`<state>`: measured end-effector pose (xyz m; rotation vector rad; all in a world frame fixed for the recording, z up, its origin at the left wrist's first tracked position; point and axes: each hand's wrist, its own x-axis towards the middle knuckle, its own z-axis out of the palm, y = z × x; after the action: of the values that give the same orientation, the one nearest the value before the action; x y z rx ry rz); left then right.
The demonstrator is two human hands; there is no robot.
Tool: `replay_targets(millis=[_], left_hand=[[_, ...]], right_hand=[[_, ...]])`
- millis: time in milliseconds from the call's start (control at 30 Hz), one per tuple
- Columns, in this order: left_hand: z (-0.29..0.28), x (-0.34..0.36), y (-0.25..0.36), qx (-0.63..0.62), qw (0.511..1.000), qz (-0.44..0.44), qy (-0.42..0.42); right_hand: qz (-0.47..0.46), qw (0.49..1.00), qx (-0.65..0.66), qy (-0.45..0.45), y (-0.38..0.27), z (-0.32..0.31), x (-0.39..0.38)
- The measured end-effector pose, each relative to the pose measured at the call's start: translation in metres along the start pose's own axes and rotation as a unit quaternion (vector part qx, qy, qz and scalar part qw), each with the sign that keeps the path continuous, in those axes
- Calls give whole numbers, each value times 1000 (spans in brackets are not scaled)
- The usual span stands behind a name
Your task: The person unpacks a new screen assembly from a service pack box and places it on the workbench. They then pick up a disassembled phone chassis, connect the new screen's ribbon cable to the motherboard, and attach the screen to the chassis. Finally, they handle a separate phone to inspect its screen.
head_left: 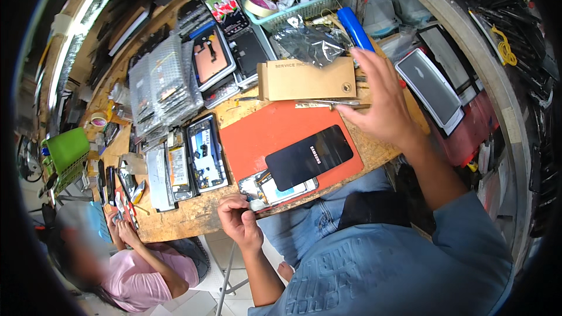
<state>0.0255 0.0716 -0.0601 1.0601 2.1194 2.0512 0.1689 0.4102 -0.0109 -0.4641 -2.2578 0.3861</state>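
Observation:
A black phone screen (295,167) lies slanted on the orange mat (249,134), partly covering an opened phone (253,183) with its inner parts bared. At that phone's near left corner is my left hand (240,222), its fingers curled closed. A small pale, whitish piece (256,205) shows at its fingertips; what it is I cannot make out. My right hand (383,102) is raised at the mat's right side, fingers spread, holding nothing visible. Close to its thumb lie thin metal tools (322,105) along the front of a brown cardboard box (307,82).
Left of the mat stand opened phones (206,151) and bubble-wrapped stacks (158,79). Behind are a green basket (275,20) with tape rolls and a blue cylinder (353,28). A tablet-like device (430,88) lies at right. Another person (146,269) works at the lower left.

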Motion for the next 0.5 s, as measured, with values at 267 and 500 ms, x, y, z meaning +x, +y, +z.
replay_targets(millis=[267,500], left_hand=[[-7,8,-8,47,993,106,-10],[-14,-6,6,29,998,4,55]], right_hand=[[-48,966,-74,-242,11,44,69],[-105,993,49,31,-16,-1,72]])
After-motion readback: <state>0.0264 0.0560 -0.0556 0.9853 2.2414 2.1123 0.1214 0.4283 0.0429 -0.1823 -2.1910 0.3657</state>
